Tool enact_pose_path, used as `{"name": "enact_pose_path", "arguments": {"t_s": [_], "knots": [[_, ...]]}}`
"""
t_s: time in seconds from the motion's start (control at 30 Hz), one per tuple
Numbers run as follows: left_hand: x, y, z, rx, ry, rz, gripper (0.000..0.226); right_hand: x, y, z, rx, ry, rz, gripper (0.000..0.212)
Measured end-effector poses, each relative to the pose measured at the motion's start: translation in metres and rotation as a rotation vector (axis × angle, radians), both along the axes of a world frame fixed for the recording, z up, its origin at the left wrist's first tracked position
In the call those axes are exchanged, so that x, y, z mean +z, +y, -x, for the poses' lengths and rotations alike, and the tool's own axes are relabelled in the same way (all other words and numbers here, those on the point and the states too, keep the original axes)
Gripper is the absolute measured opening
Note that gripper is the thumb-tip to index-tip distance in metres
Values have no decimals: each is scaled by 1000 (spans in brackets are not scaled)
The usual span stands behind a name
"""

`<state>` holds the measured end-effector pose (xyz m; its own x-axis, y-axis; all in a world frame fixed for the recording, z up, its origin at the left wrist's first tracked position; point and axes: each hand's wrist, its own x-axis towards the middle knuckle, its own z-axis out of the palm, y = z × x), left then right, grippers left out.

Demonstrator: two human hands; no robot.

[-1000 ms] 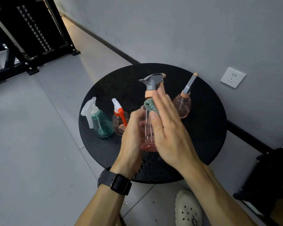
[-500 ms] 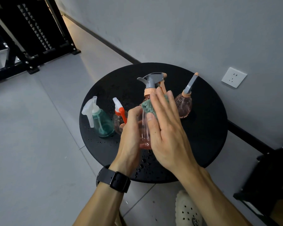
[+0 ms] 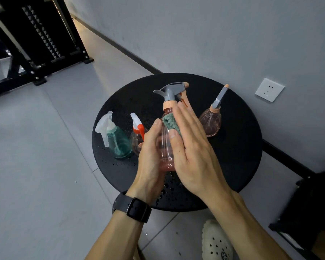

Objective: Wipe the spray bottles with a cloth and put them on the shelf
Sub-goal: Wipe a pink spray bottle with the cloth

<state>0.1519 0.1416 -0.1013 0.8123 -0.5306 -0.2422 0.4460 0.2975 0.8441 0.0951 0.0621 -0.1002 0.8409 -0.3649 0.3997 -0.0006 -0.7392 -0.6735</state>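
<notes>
Currently: pink spray bottle (image 3: 166, 147) held above my round table (image 3: 238, 156), between hands; left hand (image 3: 150, 152) grips its body, right hand (image 3: 191, 152), fingers straight, presses green cloth (image 3: 170, 121) against it.

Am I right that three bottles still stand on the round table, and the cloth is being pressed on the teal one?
Not the teal bottle. The head view shows the right hand pressing the cloth on the pink bottle gripped by the left hand. Three bottles do stand on the table.
</notes>
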Motion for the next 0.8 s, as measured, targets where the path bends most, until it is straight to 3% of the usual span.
{"name": "enact_pose_path", "arguments": {"t_s": [0.23,0.47,0.8], "knots": [[4,1,-3,-57,-3,118,41,-3,9,0,-58,-19,105,53],[-5,1,-2,-58,3,90,36,4,4,-1,-50,-51,195,50],[-3,2,2,-160,-65,-53,45,8,-6,-3,17,18,60,53]]}}
